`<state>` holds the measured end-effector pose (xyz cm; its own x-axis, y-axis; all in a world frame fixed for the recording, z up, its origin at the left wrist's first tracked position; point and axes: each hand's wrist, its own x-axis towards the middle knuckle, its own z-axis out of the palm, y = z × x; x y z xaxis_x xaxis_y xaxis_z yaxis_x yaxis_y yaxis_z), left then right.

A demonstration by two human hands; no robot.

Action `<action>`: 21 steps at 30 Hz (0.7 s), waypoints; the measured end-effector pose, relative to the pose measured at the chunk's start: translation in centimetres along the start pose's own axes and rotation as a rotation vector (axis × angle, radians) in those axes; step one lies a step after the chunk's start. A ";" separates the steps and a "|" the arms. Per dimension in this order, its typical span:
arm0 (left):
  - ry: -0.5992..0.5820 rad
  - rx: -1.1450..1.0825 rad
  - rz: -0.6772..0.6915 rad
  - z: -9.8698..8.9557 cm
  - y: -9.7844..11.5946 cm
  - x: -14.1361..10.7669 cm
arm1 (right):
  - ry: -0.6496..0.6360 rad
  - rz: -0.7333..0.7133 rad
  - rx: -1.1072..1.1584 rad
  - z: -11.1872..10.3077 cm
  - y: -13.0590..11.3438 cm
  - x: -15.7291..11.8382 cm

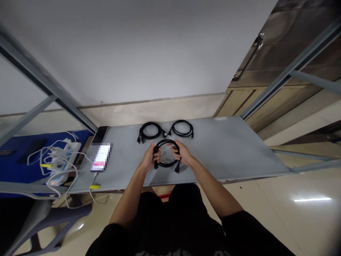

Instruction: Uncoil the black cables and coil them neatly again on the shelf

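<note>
Between my two hands is a coiled black cable [167,164], its plug ends hanging at the lower left and lower right of the loop. My left hand [149,156] has its fingers closed round the coil's left side. On the opposite side, my right hand [181,150] grips the same loop. Just behind it on the grey shelf top [221,149] lie two more coiled black cables: one at the back left [150,137] and another at the back right [183,135]. Both have their connector ends resting on the surface.
A lit phone [101,157], blurred out, lies to the left with a white charging cord. Behind it is a dark flat object [100,135]. A white power strip [65,163] with tangled cords sits on a blue surface further left. Grey metal posts [282,78] frame the shelf.
</note>
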<state>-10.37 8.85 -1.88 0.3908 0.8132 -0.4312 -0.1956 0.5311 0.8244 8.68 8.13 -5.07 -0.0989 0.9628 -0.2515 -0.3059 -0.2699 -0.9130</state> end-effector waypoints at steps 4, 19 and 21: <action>-0.173 -0.028 -0.205 -1.1 1.4 -0.6 | -0.209 0.232 0.095 -0.7 -1.3 -0.7; -0.263 0.128 -0.224 -1.4 3.4 -1.5 | -0.280 0.199 -0.120 0.3 -4.2 -1.8; -0.178 0.069 -0.167 -1.5 3.2 -1.5 | -0.254 0.159 -0.022 0.7 -3.6 -1.9</action>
<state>-12.93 9.71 0.88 0.5656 0.6580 -0.4972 -0.0557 0.6319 0.7730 9.35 7.28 -1.05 -0.3784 0.8736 -0.3058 -0.2471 -0.4138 -0.8762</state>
